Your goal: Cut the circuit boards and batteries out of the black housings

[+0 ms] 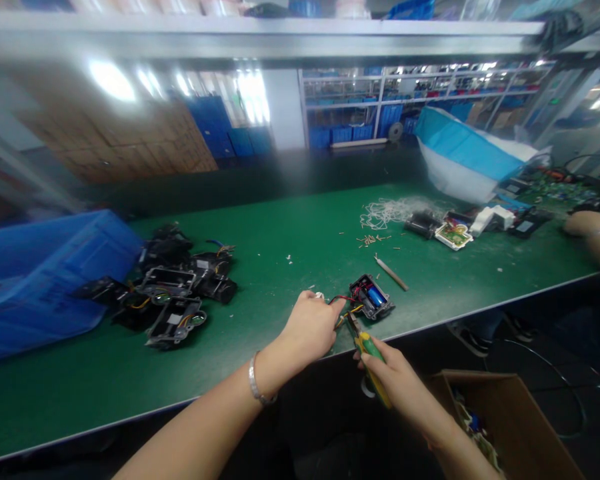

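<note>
My left hand (pixel 310 328) is closed near the front edge of the green table (pixel 290 227), pinching red and yellow wires and a small white part that lead to a black housing (pixel 371 298) with a blue cell inside. My right hand (pixel 393 375) is wrapped round a pair of green and yellow handled cutters (pixel 369 353), whose tip points at the wires beside the housing. A silver bracelet sits on my left wrist.
A pile of black housings (pixel 167 293) lies at the left beside a blue bag (pixel 45 280). White wire scraps (pixel 385 213), screws, a thin tool (pixel 391 273) and parts lie further back. Another person's arm (pixel 597 233) rests at the right. A cardboard box (pixel 500 420) stands below the table.
</note>
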Available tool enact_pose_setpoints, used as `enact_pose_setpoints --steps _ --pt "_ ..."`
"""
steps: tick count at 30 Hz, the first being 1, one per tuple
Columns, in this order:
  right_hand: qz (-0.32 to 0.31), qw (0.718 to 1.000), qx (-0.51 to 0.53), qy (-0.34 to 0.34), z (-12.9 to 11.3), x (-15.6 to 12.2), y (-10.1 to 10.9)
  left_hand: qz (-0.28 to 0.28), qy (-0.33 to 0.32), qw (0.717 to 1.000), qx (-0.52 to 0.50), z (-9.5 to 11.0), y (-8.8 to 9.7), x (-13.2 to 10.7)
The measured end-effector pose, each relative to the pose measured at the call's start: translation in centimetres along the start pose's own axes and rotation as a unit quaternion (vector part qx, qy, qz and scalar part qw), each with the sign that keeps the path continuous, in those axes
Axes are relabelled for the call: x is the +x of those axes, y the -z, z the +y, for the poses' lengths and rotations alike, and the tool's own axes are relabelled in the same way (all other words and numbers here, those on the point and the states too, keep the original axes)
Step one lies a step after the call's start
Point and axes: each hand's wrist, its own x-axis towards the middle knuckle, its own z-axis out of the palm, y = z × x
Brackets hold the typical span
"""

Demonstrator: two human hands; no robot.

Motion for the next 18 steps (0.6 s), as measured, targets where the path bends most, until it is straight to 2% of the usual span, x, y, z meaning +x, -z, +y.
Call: enact_pose_setpoints --steps 6,12,18 --pt "-0.005 1.0 -0.03 0.005 0.26 -0.08 0.06 0.009 -0.002 1.0 -0.01 -0.03 -0.17 -0.1" --pt "-0.026 0.998 -0.036 -0.037 0.77 -0.08 -0.36 0.001 0.003 1.0 -0.015 0.08 0.15 -0.2" --pt "0.002 0.997 -0.07 -0.015 0.38 0.06 -0.55 -0.001 -0.002 1.0 -0.014 0.08 0.23 -0.26"
